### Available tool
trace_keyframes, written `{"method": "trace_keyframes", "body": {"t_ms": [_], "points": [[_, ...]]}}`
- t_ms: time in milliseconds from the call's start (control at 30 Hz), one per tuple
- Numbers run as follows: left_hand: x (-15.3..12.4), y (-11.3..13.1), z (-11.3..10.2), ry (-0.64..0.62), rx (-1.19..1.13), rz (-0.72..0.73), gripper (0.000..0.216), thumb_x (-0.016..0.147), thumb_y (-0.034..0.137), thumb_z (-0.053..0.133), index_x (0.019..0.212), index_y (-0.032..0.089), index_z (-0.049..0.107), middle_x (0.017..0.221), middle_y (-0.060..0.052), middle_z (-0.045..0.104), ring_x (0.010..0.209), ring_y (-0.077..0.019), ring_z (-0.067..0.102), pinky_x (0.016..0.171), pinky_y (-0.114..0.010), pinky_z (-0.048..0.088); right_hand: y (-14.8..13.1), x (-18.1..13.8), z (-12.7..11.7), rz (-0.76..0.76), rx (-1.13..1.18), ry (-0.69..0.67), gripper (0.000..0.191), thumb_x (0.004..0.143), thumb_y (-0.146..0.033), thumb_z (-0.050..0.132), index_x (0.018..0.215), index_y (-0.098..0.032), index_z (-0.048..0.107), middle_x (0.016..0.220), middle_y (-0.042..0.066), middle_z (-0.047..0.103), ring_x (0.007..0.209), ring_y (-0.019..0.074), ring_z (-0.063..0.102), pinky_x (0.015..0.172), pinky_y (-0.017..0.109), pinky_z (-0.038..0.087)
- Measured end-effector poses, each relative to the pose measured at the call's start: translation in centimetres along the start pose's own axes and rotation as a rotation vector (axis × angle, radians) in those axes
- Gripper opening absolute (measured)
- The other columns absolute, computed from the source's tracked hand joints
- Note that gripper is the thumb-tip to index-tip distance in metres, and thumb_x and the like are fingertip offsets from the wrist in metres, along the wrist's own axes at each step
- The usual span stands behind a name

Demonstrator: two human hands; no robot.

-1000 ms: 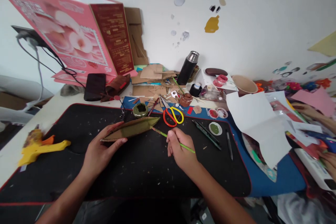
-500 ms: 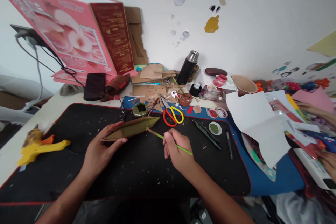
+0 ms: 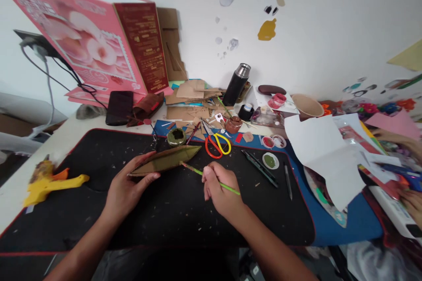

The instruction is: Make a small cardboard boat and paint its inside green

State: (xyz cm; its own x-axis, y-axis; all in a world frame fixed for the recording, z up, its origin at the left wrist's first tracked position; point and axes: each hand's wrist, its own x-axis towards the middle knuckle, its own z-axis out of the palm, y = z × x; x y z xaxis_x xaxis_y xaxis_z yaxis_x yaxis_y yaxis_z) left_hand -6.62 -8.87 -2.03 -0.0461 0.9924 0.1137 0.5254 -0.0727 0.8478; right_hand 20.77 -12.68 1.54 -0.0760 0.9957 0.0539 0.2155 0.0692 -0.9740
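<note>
Between the thumb and fingers of my left hand (image 3: 127, 189) is the left end of a boat-shaped cardboard piece (image 3: 168, 159). Its face is mostly olive green, with a browner patch near my hand. My right hand (image 3: 222, 186) is closed around a thin green paintbrush (image 3: 201, 173). The brush tip sits at the piece's lower edge; whether it touches I cannot tell. Just behind the piece stands an open jar of dark green paint (image 3: 176, 137). Scissors (image 3: 218, 145) with red and yellow handles lie to its right.
A yellow glue gun (image 3: 52, 182) lies at left on the black mat (image 3: 158, 224). Pens (image 3: 260, 169) and a lid with green paint (image 3: 270, 160) are at right. Behind stand a black thermos (image 3: 236, 84) and cardboard scraps (image 3: 191, 101). Another person's hand (image 3: 412, 202) shows far right.
My right hand and the paintbrush have shifted slightly left, the tip sliding along the piece's lower edge. My left hand and the cardboard piece stay nearly still.
</note>
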Motion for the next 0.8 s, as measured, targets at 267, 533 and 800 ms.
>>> {"method": "trace_keyframes", "body": {"t_ms": [267, 533, 800], "points": [[0.0, -0.5, 0.2, 0.000, -0.021, 0.000, 0.078, 0.082, 0.083, 0.077, 0.135, 0.026, 0.077, 0.132, -0.008, 0.083, 0.120, -0.0365, 0.078, 0.106, -0.047, 0.063, -0.7, 0.0, 0.7, -0.028, -0.015, -0.034, 0.044, 0.116, -0.052, 0.048, 0.083, -0.024, 0.059, 0.048, -0.008, 0.054, 0.042, 0.0113, 0.055, 0.056, 0.022, 0.046], [-0.1, -0.2, 0.0, -0.007, -0.006, 0.019, 0.081, 0.082, 0.087, 0.075, 0.135, 0.025, 0.077, 0.132, -0.008, 0.083, 0.121, -0.0364, 0.078, 0.106, -0.047, 0.063, -0.2, 0.1, 0.9, -0.011, 0.049, -0.032, 0.047, 0.116, -0.055, 0.049, 0.083, -0.024, 0.059, 0.047, -0.009, 0.050, 0.040, 0.0107, 0.055, 0.050, 0.021, 0.042], [0.0, -0.2, 0.1, -0.002, -0.001, 0.037, 0.082, 0.082, 0.088, 0.073, 0.134, 0.025, 0.078, 0.131, -0.008, 0.083, 0.120, -0.0364, 0.079, 0.105, -0.047, 0.063, 0.0, 0.2, 0.1, 0.074, 0.160, 0.054, 0.057, 0.110, -0.072, 0.051, 0.080, -0.024, 0.058, 0.044, -0.009, 0.046, 0.037, 0.0111, 0.050, 0.043, 0.021, 0.041]]}}
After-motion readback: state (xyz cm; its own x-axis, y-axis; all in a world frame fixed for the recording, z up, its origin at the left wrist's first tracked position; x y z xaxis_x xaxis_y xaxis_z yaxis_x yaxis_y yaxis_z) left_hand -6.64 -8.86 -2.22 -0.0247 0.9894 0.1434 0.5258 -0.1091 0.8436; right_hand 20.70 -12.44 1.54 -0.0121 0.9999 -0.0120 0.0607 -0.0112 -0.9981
